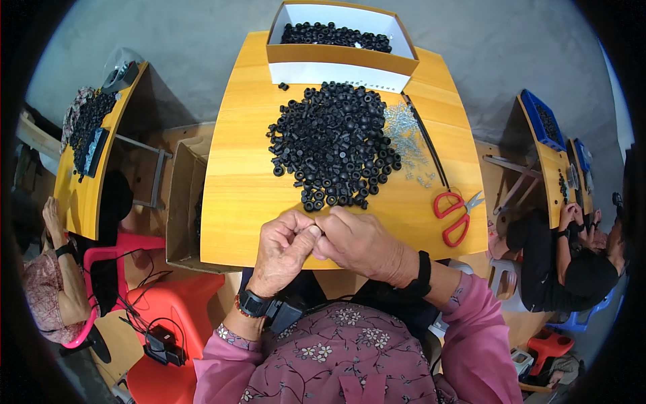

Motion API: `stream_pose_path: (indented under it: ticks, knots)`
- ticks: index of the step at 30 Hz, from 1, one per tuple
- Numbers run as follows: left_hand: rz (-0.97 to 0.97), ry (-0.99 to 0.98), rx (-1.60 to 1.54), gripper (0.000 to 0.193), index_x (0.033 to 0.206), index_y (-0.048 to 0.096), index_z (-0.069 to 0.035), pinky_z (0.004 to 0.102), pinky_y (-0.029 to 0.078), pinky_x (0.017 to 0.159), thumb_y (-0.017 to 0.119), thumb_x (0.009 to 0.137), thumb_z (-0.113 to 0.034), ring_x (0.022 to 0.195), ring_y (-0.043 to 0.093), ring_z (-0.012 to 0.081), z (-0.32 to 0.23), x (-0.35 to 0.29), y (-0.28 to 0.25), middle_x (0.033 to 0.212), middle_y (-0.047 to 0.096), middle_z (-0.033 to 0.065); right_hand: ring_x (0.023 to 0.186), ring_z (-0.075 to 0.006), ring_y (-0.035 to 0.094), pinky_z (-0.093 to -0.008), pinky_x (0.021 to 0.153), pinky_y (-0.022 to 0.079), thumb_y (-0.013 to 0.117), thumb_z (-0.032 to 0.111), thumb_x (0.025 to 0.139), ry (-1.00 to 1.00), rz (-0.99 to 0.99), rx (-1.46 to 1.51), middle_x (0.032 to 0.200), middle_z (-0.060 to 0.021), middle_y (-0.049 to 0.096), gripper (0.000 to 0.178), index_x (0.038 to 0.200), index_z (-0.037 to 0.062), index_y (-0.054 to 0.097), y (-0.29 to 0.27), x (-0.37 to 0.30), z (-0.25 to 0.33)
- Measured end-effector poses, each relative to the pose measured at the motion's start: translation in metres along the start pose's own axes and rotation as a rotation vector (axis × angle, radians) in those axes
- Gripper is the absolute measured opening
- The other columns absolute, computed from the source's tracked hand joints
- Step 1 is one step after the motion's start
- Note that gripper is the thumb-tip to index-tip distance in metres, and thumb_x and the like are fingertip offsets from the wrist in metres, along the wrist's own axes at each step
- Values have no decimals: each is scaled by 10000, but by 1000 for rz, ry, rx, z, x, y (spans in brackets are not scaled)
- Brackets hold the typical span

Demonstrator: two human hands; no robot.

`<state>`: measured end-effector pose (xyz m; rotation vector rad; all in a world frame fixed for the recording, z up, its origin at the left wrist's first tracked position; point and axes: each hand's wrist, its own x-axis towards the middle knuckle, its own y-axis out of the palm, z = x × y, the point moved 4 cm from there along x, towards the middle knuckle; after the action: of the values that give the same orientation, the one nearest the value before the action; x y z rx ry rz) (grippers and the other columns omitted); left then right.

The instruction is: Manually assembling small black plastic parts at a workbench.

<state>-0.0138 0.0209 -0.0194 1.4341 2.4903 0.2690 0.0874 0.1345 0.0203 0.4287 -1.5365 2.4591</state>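
Observation:
My left hand (282, 249) and my right hand (363, 244) meet over the near part of the yellow table (235, 202). Fingers of both are closed and pressed together at the tips. Whatever they hold is too small and too covered to make out. Just beyond them spreads a heap of small black rounded caps and plugs (330, 138), its nearest pieces close to my fingertips. A scatter of small silvery metal pieces (402, 131) lies along the heap's right side.
Scissors with red handles (452, 232) lie at the right, below a thin black rod (427, 145). An open box (336, 71) with black pieces stands at the far edge. A cardboard carton (180, 236) and red chair (161, 296) are at left. Other people work at tables either side.

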Motion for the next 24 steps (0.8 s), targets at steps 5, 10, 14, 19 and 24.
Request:
stream_pose_path:
  ticks: [5, 10, 14, 19, 24]
  knots:
    - [-87, 32, -74, 71, 959, 597, 25, 264, 564, 698, 547, 992, -14, 713, 665, 118, 9, 2, -8, 870, 695, 93, 761, -344, 646, -398, 625, 532, 694, 244, 910, 174, -111, 270, 938, -155, 594, 434, 1222, -25, 558, -3, -8, 2]
    - [-100, 85, -262, 103, 987, 582, -11, 320, 594, 680, 548, 1016, -103, 703, 673, 162, 10, -3, -11, 869, 684, 118, 723, -322, 636, -393, 638, 515, 695, 172, 909, 199, -113, 190, 856, -126, 607, 270, 1122, 17, 635, -15, -44, -17]
    - [-187, 199, -355, 173, 1010, 578, -51, 327, 577, 603, 555, 1039, -220, 661, 648, 178, 3, -4, -13, 861, 655, 120, 749, -302, 642, -372, 658, 509, 680, 70, 897, 414, -291, 154, 855, -121, 619, 152, 1038, 16, 670, -39, -61, -59]
    - [-544, 452, -203, 160, 1023, 596, -74, 295, 546, 608, 582, 1030, -233, 687, 608, 143, -27, -14, -60, 881, 643, 74, 834, -309, 655, -373, 704, 528, 662, 33, 896, 338, -250, 63, 928, -129, 615, 135, 1028, 4, 673, -48, -48, -72]
    - [-830, 418, -169, 155, 1102, 598, -81, 270, 534, 649, 637, 998, -189, 737, 613, 126, -25, -40, -140, 891, 657, 53, 846, -304, 659, -371, 710, 537, 666, 34, 891, 312, -166, -24, 946, -120, 606, 118, 1006, 8, 676, -39, -46, -72]
